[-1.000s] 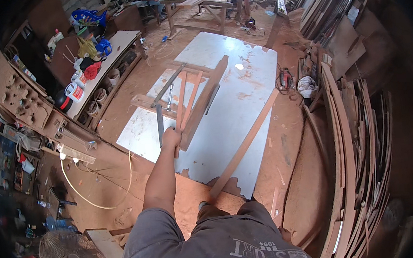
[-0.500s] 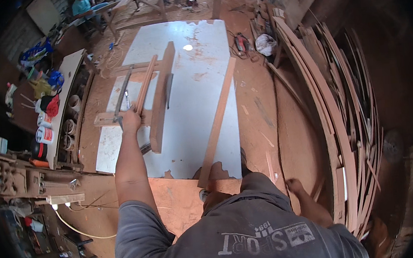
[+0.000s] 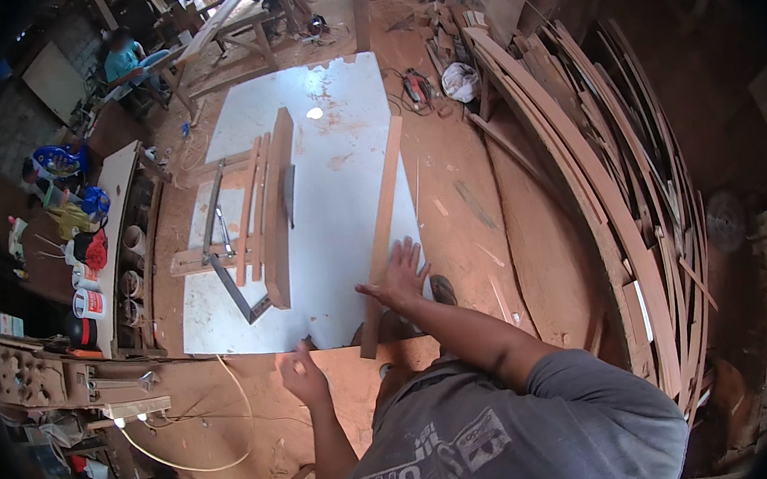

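Note:
My right hand [image 3: 398,277] lies with fingers spread across the lower part of a long, narrow wooden strip [image 3: 384,205] on the white board [image 3: 335,207]. Just past the board's near edge, my left hand [image 3: 302,377] is raised with its fingers curled together; a small dark tip shows at them, too small to name. Left of the strip, a thick wooden plank [image 3: 280,212] stretches away from me. Two thinner sticks [image 3: 252,216] run alongside it, resting over wooden crosspieces [image 3: 192,262]. A dark metal square [image 3: 240,290] and a shiny slim metal tool [image 3: 224,228] lie by the sticks.
Long timber strips [image 3: 567,150] are stacked along the right. A bench [image 3: 127,171] with tubs and bags stands at left, and a yellowish cable [image 3: 245,434] loops over the floor. A red power tool [image 3: 416,84] sits beyond the board; a seated person [image 3: 123,61] is far left.
My left hand has let go of the sticks and drawn back toward me. My right hand has come from my side onto the wooden strip. The view has shifted.

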`<state>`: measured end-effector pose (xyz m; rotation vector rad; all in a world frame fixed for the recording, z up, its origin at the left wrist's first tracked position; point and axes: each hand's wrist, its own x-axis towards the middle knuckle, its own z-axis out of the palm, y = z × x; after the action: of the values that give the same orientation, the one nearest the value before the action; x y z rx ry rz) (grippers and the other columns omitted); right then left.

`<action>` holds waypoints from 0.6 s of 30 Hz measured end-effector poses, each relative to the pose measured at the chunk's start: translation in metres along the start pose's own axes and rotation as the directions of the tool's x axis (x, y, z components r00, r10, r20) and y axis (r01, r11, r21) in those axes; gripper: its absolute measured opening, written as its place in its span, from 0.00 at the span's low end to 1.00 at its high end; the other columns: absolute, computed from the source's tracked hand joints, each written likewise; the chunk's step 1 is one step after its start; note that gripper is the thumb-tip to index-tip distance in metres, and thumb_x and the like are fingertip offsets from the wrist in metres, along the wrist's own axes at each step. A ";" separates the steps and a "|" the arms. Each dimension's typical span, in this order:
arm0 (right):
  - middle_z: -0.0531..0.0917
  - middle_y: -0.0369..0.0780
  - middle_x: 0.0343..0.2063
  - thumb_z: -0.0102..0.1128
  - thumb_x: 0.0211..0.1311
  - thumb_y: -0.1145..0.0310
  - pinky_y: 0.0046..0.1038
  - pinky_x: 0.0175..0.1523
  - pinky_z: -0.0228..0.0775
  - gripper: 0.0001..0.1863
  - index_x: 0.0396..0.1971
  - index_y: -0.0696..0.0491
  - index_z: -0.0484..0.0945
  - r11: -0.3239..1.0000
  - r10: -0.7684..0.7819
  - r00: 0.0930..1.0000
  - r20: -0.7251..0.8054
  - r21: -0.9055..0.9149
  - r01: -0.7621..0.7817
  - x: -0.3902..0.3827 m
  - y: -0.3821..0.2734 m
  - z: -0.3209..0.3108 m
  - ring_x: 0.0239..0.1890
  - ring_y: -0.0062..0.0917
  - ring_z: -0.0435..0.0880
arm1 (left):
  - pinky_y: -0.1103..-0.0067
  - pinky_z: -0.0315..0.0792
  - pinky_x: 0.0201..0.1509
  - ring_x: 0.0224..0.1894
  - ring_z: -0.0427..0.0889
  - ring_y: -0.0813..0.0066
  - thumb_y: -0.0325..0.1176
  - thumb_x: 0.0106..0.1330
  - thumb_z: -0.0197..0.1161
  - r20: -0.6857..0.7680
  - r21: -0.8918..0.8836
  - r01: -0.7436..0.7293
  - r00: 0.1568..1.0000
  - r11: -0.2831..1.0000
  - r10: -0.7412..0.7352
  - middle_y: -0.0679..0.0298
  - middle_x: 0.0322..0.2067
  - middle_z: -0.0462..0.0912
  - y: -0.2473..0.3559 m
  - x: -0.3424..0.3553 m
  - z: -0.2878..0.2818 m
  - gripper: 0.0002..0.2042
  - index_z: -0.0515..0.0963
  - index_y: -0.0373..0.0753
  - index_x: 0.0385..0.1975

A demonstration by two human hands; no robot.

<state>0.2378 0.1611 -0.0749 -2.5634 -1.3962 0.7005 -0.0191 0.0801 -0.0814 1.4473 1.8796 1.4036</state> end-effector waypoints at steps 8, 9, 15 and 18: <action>0.91 0.50 0.37 0.70 0.66 0.40 0.39 0.51 0.82 0.38 0.54 0.65 0.83 0.842 0.110 0.990 0.091 0.521 -0.142 0.002 0.129 0.032 0.44 0.40 0.92 | 0.74 0.78 0.52 0.43 0.83 0.74 0.34 0.74 0.69 0.424 -0.027 0.240 0.882 0.970 -0.207 0.61 0.38 0.87 -0.059 -0.096 -0.076 0.10 0.83 0.32 0.44; 0.91 0.49 0.36 0.68 0.69 0.43 0.38 0.50 0.82 0.36 0.55 0.65 0.83 0.742 0.057 0.990 0.130 0.657 -0.130 -0.007 0.153 0.036 0.43 0.37 0.92 | 0.74 0.78 0.52 0.43 0.83 0.75 0.34 0.74 0.69 0.505 -0.034 0.310 0.826 0.950 -0.251 0.61 0.38 0.87 -0.073 -0.108 -0.078 0.10 0.83 0.33 0.45; 0.89 0.51 0.42 0.61 0.77 0.49 0.40 0.55 0.80 0.30 0.62 0.61 0.80 0.707 0.216 0.971 -0.097 0.702 -0.087 -0.050 0.294 -0.015 0.48 0.40 0.89 | 0.74 0.79 0.52 0.43 0.85 0.75 0.33 0.73 0.69 0.886 0.411 -0.009 0.238 0.911 -0.397 0.60 0.40 0.88 -0.148 -0.162 -0.075 0.10 0.84 0.31 0.45; 0.85 0.60 0.55 0.59 0.75 0.42 0.45 0.64 0.76 0.36 0.71 0.54 0.73 0.795 0.454 0.818 -0.354 0.575 -0.193 -0.089 0.356 -0.057 0.60 0.52 0.84 | 0.73 0.80 0.52 0.42 0.85 0.74 0.31 0.73 0.68 0.873 0.474 -0.154 0.209 0.867 -0.440 0.60 0.39 0.89 -0.169 -0.150 -0.082 0.09 0.84 0.31 0.44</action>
<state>0.4925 -0.1056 -0.1146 -2.3163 -0.5019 0.3620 -0.1077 -0.0856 -0.2319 1.6401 1.3299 -0.3148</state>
